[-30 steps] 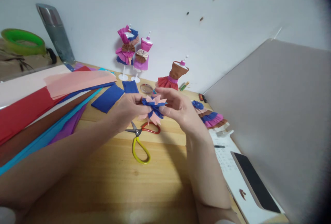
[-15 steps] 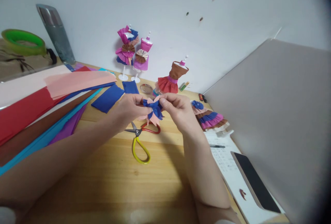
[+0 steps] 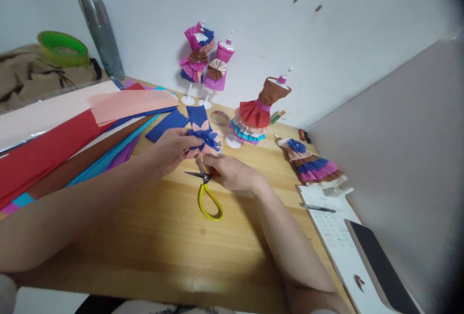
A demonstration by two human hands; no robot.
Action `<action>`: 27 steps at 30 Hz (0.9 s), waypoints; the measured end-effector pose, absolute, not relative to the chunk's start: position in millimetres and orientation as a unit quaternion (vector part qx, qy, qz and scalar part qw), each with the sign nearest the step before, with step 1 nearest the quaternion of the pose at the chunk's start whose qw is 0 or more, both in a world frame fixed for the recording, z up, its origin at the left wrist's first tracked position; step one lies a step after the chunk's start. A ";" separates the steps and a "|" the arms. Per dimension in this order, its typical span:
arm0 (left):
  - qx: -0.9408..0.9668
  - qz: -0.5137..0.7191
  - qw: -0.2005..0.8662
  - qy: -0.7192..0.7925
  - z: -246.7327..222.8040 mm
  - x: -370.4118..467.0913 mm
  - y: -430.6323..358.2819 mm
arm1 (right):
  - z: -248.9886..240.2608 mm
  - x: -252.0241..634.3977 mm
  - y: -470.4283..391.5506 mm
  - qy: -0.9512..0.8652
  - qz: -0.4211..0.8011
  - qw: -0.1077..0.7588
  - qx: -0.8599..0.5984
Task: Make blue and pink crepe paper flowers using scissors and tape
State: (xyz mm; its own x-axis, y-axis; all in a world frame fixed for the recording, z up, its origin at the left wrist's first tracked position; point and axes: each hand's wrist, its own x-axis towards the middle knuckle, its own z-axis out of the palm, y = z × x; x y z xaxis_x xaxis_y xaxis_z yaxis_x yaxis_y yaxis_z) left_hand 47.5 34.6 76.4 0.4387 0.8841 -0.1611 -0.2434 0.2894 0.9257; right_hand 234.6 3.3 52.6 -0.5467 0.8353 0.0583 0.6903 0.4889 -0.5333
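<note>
A layered paper flower (image 3: 203,136), with blue petals over peach ones, is pinched in the fingers of my left hand (image 3: 174,147). Just below and right of it is my right hand (image 3: 232,171), seen from the back, fingers pointing left beneath the petals. Those fingertips are partly hidden, so I cannot tell whether they grip anything. Scissors (image 3: 206,178) lie spread on the wooden table under the hands. Their yellow handle shows, while my right hand covers the red one. Two blue paper pieces (image 3: 166,125) lie behind my left hand.
Coloured paper sheets (image 3: 72,130) spread across the left. Small dress forms in paper dresses (image 3: 255,113) stand along the wall, beside a clear tape roll (image 3: 219,118). At right lie another paper dress (image 3: 313,164), a pen (image 3: 321,208), a written sheet and a dark-screened device (image 3: 384,261).
My right hand has let go of the flower's upper right petals and moved down over the scissors' red handle. My left hand still holds the flower. The view has shifted.
</note>
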 end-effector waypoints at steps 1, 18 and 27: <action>0.415 0.395 0.730 0.372 67.2 42.5 31.1 | 46.4 233.9 3.2 -0.856 0.227 0.146 -0.440; 0.393 0.361 0.739 0.411 14.7 26.2 6.5 | 12.2 267.9 -29.0 -0.676 0.372 0.403 -0.491; 0.489 0.258 0.705 0.445 33.2 39.4 10.0 | 38.0 228.8 -62.1 -0.487 0.591 0.436 -0.473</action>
